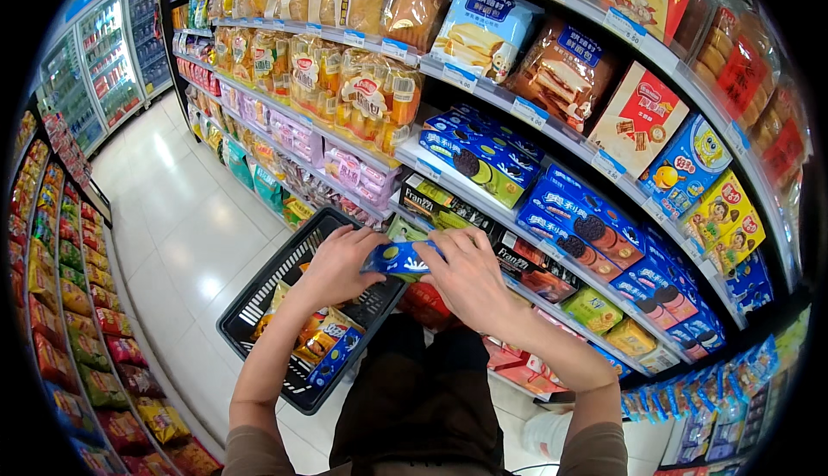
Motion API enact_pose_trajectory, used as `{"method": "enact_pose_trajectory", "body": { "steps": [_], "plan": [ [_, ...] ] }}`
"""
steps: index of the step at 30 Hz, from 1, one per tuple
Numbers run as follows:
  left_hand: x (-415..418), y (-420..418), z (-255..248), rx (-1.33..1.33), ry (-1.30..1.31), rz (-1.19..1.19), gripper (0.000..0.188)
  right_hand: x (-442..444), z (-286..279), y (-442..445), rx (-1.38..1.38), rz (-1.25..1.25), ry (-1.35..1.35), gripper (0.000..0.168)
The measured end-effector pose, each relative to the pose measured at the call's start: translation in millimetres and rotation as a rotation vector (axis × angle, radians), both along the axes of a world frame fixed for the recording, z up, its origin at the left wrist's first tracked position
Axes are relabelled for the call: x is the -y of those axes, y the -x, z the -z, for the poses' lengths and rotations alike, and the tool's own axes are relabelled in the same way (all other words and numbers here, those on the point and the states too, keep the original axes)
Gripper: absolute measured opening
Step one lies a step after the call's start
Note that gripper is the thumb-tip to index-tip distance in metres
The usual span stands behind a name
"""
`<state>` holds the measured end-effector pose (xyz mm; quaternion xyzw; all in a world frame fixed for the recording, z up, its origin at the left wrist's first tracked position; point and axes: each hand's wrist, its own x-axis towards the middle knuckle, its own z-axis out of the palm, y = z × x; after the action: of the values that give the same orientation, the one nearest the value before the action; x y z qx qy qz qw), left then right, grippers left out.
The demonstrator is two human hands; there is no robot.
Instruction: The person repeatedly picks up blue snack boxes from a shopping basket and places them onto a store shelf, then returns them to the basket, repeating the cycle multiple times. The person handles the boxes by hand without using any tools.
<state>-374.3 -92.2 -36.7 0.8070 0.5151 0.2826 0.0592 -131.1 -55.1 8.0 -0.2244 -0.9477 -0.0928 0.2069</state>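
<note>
A blue cookie box with a narrow side showing is held between my two hands. My left hand grips its left end, and my right hand holds the right end with the fingers over its top. Beneath and to the left of the hands is a black plastic shopping basket. Snack bags and another blue cookie box lie in the basket. Similar blue boxes stand on the shelf beyond my right hand.
A curved run of store shelving holds packaged breads, black boxed snacks and more cookie boxes. Another rack of snack bags stands at the far left. Between them runs a tiled floor aisle, with glass-door coolers at its far end.
</note>
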Motion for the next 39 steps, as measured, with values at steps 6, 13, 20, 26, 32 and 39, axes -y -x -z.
{"method": "enact_pose_trajectory", "body": {
  "steps": [6, 13, 20, 26, 32, 39],
  "plan": [
    [24.4, 10.6, 29.4, 0.227, 0.113, -0.013, 0.053, -39.1, -10.8, 16.9, -0.006, -0.077, 0.238, 0.05],
    [39.4, 17.1, 45.5, 0.352, 0.176, -0.084, 0.051, -183.3, -17.2, 41.2, -0.177, 0.728, 0.013, 0.054],
    [56.6, 31.9, 53.1, 0.398, 0.214, -0.107, 0.053, -254.2, -27.0, 40.1, -0.138, 1.066, 0.436, 0.065],
    [58.8, 36.8, 55.4, 0.395, 0.15, -0.102, 0.05, -218.8, -30.1, 59.1, -0.1, 0.97, 0.381, 0.068],
    [56.1, 33.1, 54.3, 0.401, 0.212, -0.074, 0.053, -213.1, -31.5, 58.4, -0.101, 0.935, 0.372, 0.068],
    [49.6, 21.0, 29.1, 0.378, 0.073, -0.095, 0.052, -197.9, -24.6, 51.6, -0.248, 0.891, 0.177, 0.061]
  ]
}}
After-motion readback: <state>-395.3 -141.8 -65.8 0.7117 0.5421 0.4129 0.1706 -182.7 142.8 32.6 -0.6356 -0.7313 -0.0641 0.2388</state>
